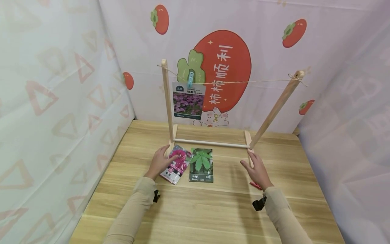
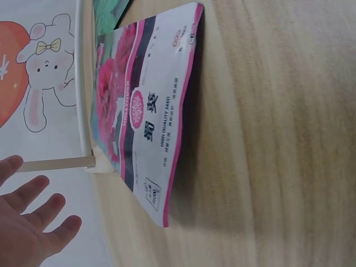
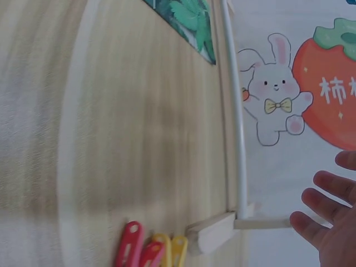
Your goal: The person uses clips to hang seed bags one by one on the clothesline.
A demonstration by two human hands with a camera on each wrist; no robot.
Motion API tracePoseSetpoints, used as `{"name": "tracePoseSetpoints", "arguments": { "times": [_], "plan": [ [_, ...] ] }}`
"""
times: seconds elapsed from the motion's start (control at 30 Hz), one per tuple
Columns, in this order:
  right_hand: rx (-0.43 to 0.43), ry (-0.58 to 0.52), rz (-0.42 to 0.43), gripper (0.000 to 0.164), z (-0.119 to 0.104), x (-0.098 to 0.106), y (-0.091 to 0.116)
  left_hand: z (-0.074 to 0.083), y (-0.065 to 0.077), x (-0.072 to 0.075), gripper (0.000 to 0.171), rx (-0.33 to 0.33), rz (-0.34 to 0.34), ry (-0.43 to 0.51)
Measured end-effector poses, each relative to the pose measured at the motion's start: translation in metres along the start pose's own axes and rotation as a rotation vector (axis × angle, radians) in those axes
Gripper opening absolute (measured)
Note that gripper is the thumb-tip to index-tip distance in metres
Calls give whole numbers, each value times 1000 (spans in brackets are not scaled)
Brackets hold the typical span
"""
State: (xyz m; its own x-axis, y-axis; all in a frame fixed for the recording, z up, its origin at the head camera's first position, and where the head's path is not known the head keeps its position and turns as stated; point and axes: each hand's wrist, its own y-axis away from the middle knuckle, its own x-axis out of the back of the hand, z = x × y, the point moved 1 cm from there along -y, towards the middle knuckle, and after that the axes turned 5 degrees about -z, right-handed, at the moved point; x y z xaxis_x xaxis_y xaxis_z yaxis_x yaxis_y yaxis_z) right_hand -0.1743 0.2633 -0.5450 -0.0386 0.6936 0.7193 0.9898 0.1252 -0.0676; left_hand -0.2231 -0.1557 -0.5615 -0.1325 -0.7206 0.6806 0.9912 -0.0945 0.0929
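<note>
My left hand (image 1: 160, 162), fingers spread, is beside a seed packet with pink flowers (image 1: 180, 162) and overlaps its left edge in the head view. In the left wrist view that packet (image 2: 147, 111) lies slightly bowed on the table. A second seed packet, with a green leaf (image 1: 201, 166), lies to its right. My right hand (image 1: 258, 169), fingers extended and holding nothing, is by the wooden stand's right foot (image 1: 248, 137). Red clothespins (image 1: 255, 185) lie partly under it; the right wrist view shows red pegs (image 3: 129, 245) and yellow pegs (image 3: 179, 250) together.
Two wooden posts (image 1: 275, 107) carry a string (image 1: 243, 82). A blue clothespin (image 1: 190, 79) holds a purple-flower seed packet (image 1: 189, 103) on it. A white rod (image 1: 210, 143) joins the stand's feet. Printed cloth (image 1: 268, 61) encloses the wooden table (image 1: 195, 213).
</note>
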Motion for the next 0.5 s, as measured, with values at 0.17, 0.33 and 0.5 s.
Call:
{"name": "tracePoseSetpoints", "arguments": {
  "times": [0.17,0.33,0.5],
  "plan": [
    [-28,27,-12,64,11,-3,9,-2,1,-3,84,33,-14,9],
    [-81,14,-48,68,21,-4,17,-6,3,-6,83,53,-18,13],
    [-146,-10,-79,74,29,-5,25,-11,6,-10,82,57,-5,17]
  ]
}}
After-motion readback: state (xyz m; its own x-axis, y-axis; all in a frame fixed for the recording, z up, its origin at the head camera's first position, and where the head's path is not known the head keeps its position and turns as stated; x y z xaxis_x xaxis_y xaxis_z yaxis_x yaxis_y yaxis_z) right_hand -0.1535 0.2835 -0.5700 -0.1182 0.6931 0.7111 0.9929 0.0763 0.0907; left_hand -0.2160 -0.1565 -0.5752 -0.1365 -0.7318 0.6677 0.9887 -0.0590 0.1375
